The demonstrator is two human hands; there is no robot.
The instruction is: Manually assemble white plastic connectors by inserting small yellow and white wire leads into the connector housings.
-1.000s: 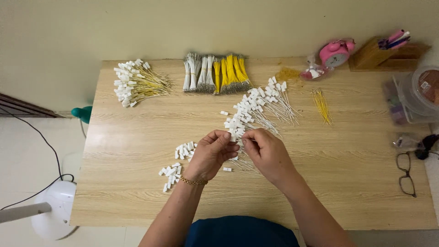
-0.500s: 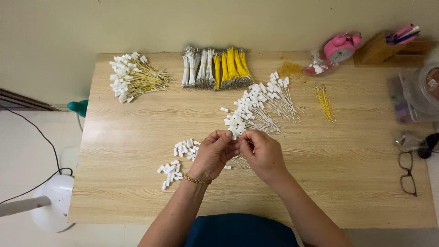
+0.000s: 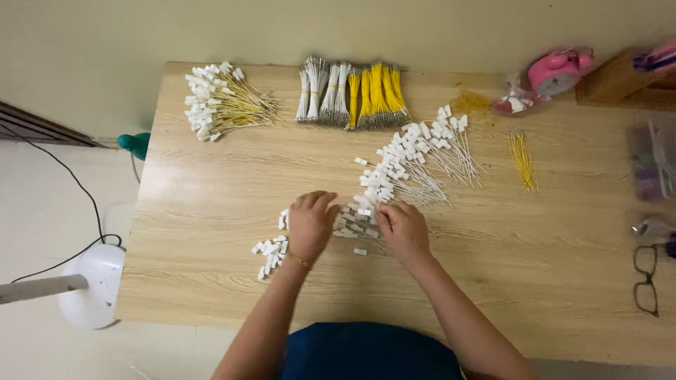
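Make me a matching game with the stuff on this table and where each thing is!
Things:
1. pink alarm clock
2. eyeglasses
3. loose yellow wires
4. small white connectors

Places:
A. right edge of the table
B. by the left hand
C. far right corner
D. right of the long row of white-tipped wires

Pairs: 1-C, 2-A, 3-D, 4-B

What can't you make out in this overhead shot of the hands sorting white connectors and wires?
Head view:
- Left hand: palm down, hiding whatever is under it.
- Right hand: fingertips buried in the white connector pile; grip unclear.
- Glasses: partly cut off by the right edge.
- Pink clock: face blurred.
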